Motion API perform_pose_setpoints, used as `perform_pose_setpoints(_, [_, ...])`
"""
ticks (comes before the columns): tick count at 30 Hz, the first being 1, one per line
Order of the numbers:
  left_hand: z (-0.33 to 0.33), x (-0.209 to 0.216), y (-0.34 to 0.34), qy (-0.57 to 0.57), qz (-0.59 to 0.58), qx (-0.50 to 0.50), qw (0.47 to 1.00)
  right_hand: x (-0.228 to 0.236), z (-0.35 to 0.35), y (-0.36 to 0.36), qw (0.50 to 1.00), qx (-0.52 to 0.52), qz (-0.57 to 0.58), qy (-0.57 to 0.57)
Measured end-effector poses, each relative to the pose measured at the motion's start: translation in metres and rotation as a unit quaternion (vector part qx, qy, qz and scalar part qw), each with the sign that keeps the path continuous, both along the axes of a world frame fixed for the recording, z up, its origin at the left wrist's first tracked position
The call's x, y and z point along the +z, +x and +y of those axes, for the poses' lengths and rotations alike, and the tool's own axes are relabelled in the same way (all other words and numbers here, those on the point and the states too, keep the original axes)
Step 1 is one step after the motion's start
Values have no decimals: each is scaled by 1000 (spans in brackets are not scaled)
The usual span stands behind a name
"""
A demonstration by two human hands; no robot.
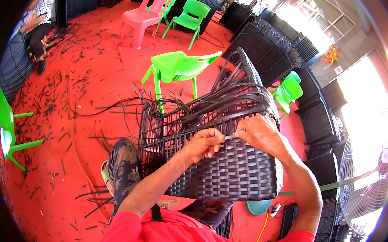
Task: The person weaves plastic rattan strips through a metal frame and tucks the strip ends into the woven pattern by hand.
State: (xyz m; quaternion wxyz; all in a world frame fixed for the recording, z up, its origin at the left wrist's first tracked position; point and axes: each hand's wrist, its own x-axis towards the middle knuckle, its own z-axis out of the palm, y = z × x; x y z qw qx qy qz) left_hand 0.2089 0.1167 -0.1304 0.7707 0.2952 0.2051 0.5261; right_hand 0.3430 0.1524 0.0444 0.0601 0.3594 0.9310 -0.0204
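A black wicker furniture piece (226, 171) rests over my lap. Its near face is tightly woven, while its far part shows open frame bars. My left hand (207, 143) pinches one end of a short stretch of flat plastic strip (230, 137) just above the woven face. At the other side of that stretch, my right hand (259, 131) has its fingers closed on the same strip. Many loose black strips (230, 101) arch over the frame behind my hands and trail off to the left.
Green plastic chairs (175, 67) and a pink chair (144, 17) stand ahead on the red floor (96, 63), which is littered with strip scraps. Stacked black woven pieces (268, 50) line the back and right. A fan (361, 186) stands at right; a seated person (39, 25) is far left.
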Motion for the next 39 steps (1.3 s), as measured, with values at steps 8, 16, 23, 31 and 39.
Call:
perform_pose_setpoints(8, [15, 21, -2, 45, 85, -124, 988, 7, 10, -7, 990, -134, 13, -40])
perform_pose_setpoints(16, [34, 9, 12, 62, 150, -149, 975, -14, 11, -2, 980, -122, -146, 57])
perform_pose_setpoints(23, [5, 13, 23, 307, 463, 263, 788, -23, -2, 2, 990, -43, -46, 124])
perform_pose_setpoints(31, [-13, -56, -6, -5, 137, 15, 990, -27, 9, -9, 997, -36, -55, -30])
perform_pose_setpoints(39, [-5, -42, -23, 48, 90, -56, 993, -39, 17, -12, 958, -144, 6, -250])
